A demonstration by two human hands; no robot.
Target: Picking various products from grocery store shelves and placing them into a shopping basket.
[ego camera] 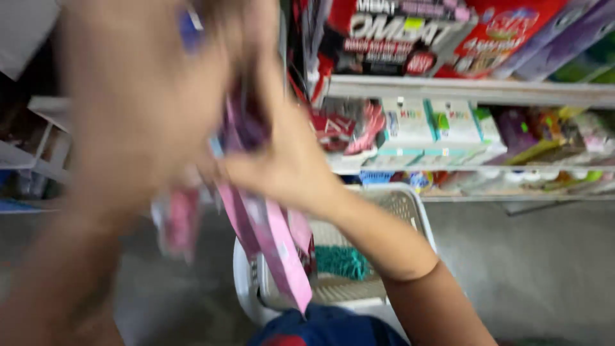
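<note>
Between the raised, blurred left hand (138, 102) and right hand (282, 163), both closed on them, pink packet strips (269, 237) hung free above a white basket (410, 205), apparently lifted to dangle untangled.

left hand (138, 109) badly blurred, grip unclear; pink packets (269, 237) smeared; shelf boxes (442, 32) cropped

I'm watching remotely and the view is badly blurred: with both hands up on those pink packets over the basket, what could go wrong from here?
1. The pink packets hang loosely from the right hand; one could slip and miss the white basket, landing on the floor.
2. The left hand fills much of the view, so the grip is hard to check.
3. The crowded shelves stand close; a swing might knock stock off.
</note>
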